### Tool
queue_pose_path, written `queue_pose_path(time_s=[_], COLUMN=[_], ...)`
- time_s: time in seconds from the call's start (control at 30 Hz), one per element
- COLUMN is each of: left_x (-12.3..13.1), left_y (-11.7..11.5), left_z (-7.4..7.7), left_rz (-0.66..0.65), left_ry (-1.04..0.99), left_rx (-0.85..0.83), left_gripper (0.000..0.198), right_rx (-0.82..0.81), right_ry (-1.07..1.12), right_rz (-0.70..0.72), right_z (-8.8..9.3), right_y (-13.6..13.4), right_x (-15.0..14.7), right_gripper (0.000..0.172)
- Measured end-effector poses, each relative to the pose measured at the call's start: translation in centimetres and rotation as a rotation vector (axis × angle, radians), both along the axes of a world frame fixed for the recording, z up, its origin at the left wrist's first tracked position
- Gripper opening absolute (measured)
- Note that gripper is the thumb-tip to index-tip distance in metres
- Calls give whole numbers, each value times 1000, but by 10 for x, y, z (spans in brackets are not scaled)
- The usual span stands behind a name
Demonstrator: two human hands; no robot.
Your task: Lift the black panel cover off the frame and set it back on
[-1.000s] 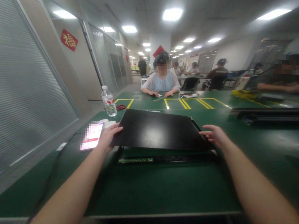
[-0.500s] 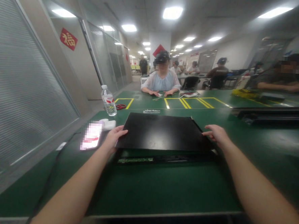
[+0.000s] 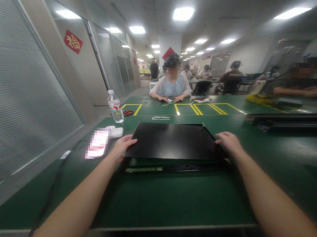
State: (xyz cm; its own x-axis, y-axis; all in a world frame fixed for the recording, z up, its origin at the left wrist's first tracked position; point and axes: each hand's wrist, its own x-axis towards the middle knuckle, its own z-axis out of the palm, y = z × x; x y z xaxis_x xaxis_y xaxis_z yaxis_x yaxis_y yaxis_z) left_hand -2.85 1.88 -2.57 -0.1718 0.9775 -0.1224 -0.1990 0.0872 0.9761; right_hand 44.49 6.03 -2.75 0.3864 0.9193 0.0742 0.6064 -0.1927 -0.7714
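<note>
A glossy black screen panel (image 3: 173, 141) is held over the green table, its far edge tipped away from me. My left hand (image 3: 124, 145) grips its left edge, thumb on top and the other fingers underneath. At the right edge, my right hand (image 3: 228, 142) pinches the panel's side between thumb and fingers. Below the panel's near edge lies a dark frame strip (image 3: 182, 168) with a green circuit board (image 3: 144, 170) at its left end. Most of what is under the panel is hidden.
Left of the panel lie a lit phone (image 3: 98, 144) and a white case (image 3: 116, 132). A water bottle (image 3: 115, 107) and red scissors (image 3: 128, 113) stand farther back. Long black bars (image 3: 289, 121) lie at right. A co-worker (image 3: 171, 84) sits opposite.
The panel's far edge has come down a little, and its left side has shifted slightly right along with my left hand. My right hand has barely moved.
</note>
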Motion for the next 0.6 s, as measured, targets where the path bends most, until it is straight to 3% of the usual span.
queue_pose_path(time_s=[0.17,0.4,0.6], left_x=[0,3,4], left_y=[4,-6,-7], left_z=[-5,6,7], left_rz=[66,-17,-22], left_ry=[-18,14,35], left_rx=[11,-3,-8], left_gripper=[37,42,41], right_rx=[-96,-119,-128], right_ry=[-45,-281,-390], right_rz=[-26,-10,-1], right_z=[13,16,16], right_y=[-8,-10,-12], right_x=[-9,-15,-17], right_gripper=[25,25,22])
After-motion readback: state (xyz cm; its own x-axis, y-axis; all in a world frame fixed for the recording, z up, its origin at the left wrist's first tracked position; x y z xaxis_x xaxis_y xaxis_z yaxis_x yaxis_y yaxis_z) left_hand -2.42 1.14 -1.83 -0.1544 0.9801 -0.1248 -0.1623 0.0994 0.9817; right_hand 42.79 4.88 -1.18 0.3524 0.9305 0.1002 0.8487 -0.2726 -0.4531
